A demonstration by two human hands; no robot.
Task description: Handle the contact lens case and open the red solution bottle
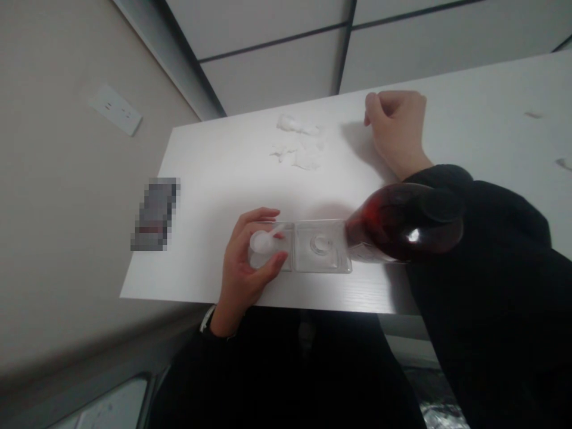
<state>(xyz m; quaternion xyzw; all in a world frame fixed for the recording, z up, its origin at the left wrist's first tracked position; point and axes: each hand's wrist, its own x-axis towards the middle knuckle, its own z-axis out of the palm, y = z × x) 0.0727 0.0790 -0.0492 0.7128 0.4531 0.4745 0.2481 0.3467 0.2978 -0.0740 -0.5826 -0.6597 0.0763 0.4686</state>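
Our left hand (243, 262) curls firmly around a clear plastic divided tray (319, 247) at six o'clock, which touches a tilted dark red bottle (402, 223) that a bump could topple; our right hand (395, 128), a loose, empty fist, rests at twelve o'clock on the white table (223, 173).

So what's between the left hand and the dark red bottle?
Head view: the clear plastic tray spans it, from the left hand to the dark red bottle; a round clear piece sits in its compartment.
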